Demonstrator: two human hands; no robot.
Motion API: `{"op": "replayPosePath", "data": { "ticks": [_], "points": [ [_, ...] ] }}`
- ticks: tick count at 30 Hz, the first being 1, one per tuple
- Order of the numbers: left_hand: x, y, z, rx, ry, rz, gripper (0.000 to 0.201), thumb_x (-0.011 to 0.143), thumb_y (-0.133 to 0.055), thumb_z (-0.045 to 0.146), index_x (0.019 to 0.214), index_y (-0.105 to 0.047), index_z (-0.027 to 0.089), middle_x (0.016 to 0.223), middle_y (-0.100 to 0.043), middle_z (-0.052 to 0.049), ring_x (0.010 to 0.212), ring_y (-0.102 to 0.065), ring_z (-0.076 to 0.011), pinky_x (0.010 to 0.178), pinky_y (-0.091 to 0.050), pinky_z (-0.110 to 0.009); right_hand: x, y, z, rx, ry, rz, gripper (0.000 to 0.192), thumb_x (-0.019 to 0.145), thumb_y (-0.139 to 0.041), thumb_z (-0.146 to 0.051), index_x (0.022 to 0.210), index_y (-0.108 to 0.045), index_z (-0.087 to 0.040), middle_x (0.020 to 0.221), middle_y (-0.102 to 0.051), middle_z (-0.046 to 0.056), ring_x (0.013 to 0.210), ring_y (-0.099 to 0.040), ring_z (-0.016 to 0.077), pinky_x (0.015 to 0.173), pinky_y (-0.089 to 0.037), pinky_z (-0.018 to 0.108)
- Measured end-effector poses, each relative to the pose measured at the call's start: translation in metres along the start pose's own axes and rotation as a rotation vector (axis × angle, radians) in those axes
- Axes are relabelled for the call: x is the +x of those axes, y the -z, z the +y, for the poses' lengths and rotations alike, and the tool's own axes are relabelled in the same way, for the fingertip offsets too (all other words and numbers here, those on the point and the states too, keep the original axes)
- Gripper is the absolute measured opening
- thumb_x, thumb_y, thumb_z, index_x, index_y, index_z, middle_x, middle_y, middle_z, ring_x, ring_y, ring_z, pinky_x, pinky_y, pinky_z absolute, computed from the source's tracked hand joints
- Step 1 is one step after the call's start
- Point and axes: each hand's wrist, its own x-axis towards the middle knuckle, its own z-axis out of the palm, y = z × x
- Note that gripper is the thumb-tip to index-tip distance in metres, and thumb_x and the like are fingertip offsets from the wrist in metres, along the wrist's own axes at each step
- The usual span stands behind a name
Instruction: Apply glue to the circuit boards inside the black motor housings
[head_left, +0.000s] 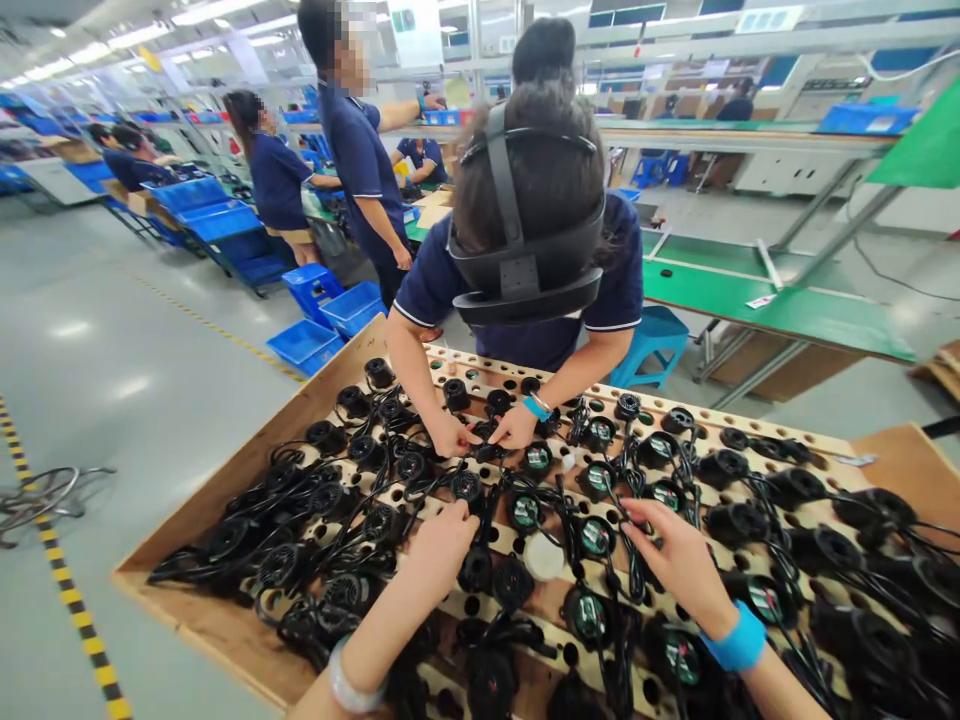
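The left hand (pixel 442 545) lies curled on a black fan (pixel 475 568), grip unclear. The right hand (pixel 675 560), fingers apart, touches cables (pixel 637 570) just left of it; both equally near.

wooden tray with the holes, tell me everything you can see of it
The wooden tray is a wide, shallow board of pale plywood with a raised rim and rows of round holes. Black round parts with green labels and tangled black cables fill most of it. It lies flat, running off the lower right of the view. The left hand and right hand reach in from the near side; a co-worker's hands work at the far side.
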Motion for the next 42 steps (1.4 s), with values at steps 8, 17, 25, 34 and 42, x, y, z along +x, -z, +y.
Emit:
{"op": "replayPosePath", "data": {
  "ticks": [8,17,25,34,42],
  "points": [
    [0.021,-0.019,0.021,0.145,0.129,0.198,0.015,0.080,-0.062,0.023,0.075,-0.072,0.013,0.095,-0.057,-0.016,0.098,-0.050,-0.0319,0.081,-0.043,-0.045,-0.082,0.009,-0.001,0.114,-0.042,0.091,0.022,0.087,-0.055,-0.037,0.096,-0.069,-0.024,0.093,-0.072,0.005,0.084,-0.070,0.0213,0.074,-0.059,0.032],
    [0.006,-0.019,-0.001,-0.276,0.181,0.420,0.015,0.084,-0.054,0.031,0.081,-0.063,0.019,0.093,-0.061,-0.008,0.093,-0.055,-0.0249,0.085,-0.044,-0.038,-0.100,0.005,-0.033,0.229,-0.093,0.043,0.018,0.089,-0.052,-0.030,0.095,-0.068,-0.022,0.095,-0.071,0.007,0.087,-0.069,0.0202,0.078,-0.058,0.032],
    [-0.049,-0.019,0.104,-1.347,0.182,0.207,0.027,0.080,-0.060,0.044,0.083,-0.055,0.018,0.074,-0.061,-0.001,0.066,-0.059,-0.0139,0.062,-0.051,-0.026,-0.099,-0.010,-0.069,0.154,0.229,-0.013,0.068,0.082,-0.064,-0.034,0.143,-0.036,-0.023,0.139,-0.045,0.017,0.122,-0.051,0.0266,0.096,-0.052,0.039],
    [-0.054,-0.063,0.165,-0.839,0.135,0.044,0.036,0.075,-0.069,0.041,0.094,-0.054,0.016,0.092,-0.064,-0.009,0.086,-0.063,-0.0237,0.073,-0.051,-0.034,-0.115,0.008,-0.026,0.230,-0.056,-0.029,0.042,0.084,-0.062,-0.028,0.124,-0.051,-0.025,0.120,-0.052,0.010,0.106,-0.059,0.0211,0.080,-0.058,0.031],
    [-0.046,-0.092,0.176,-0.606,0.190,0.051,0.009,0.088,-0.053,0.022,0.093,-0.058,0.017,0.078,-0.070,-0.005,0.071,-0.069,-0.0200,0.067,-0.051,-0.028,-0.105,-0.004,0.002,0.238,-0.020,-0.170,0.047,0.082,-0.062,-0.024,0.127,-0.049,-0.024,0.120,-0.054,0.009,0.109,-0.057,0.0231,0.087,-0.054,0.038]
  ]
}}
